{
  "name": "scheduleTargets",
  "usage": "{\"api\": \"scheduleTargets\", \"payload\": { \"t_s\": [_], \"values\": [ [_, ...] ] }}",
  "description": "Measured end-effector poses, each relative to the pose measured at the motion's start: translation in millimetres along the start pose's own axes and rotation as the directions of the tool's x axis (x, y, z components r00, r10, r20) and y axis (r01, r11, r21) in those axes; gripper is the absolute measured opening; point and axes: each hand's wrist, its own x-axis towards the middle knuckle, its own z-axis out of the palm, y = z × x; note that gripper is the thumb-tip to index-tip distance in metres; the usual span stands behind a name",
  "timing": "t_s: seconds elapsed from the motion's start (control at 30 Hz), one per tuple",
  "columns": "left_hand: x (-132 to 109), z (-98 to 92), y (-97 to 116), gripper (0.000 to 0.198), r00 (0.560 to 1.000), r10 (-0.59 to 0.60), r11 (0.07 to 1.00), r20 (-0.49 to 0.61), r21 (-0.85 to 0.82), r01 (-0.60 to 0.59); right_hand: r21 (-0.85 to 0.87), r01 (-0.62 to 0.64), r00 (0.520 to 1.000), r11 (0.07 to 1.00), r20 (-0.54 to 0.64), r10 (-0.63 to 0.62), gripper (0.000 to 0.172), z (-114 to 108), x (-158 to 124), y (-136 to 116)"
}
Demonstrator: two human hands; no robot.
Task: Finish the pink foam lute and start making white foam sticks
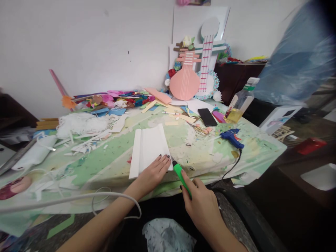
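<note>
My left hand [153, 172] lies flat with fingers stretched out on the near end of a white folded sheet [149, 147] on the table. My right hand [202, 204] is closed round a green utility knife [181, 175], its dark tip close to the sheet's near right corner and just beside my left fingertips.
A blue glue gun [232, 137] with a black cord lies to the right. A black phone [207, 116], scissors [201, 130] and a bottle of yellow liquid [240, 102] sit behind it. Paper scraps [84, 127] pile at the left. A pink paper guitar [185, 78] leans on the wall. The green stained table cover [105, 164] ends near me.
</note>
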Motion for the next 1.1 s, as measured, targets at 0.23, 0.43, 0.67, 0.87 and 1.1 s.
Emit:
{"api": "scheduleTargets", "payload": {
  "t_s": [0.23, 0.43, 0.67, 0.87, 1.1],
  "values": [
    [-0.7, -2.9, -2.4, 0.039, 1.0, 0.004, 0.998, -0.01, -0.067, -0.004, 0.05, -0.006, 1.0, 0.999, 0.007, 0.006, 0.043, 0.4, 4.1, -1.6],
    [1.0, -9.8, 1.3, 0.043, 0.997, -0.06, 0.978, 0.041, -0.198, 0.067, 0.08, 0.01, 0.999, 0.997, -0.039, -0.007, 0.041, 4.0, -8.5, 5.2],
    [30.3, -22.8, -26.6, 0.031, 0.943, -0.29, 0.804, 0.161, -0.494, 0.331, 0.165, -0.014, 1.0, 0.986, 0.025, 0.01, 0.046, -3.1, -5.4, 1.3],
    [42.3, 10.6, -38.3, 0.03, 0.92, -0.392, 0.871, -0.004, -0.324, 0.37, 0.22, 0.024, 0.995, 0.975, 0.092, -0.045, 0.057, -9.3, -9.8, 1.3],
    [39.2, 18.2, -28.4, 0.043, 0.897, -0.382, 0.897, 0.222, -0.146, 0.418, 0.174, 0.144, 0.988, 0.974, -0.077, -0.132, 0.045, 0.8, -17.9, 5.1]
  ]
}}
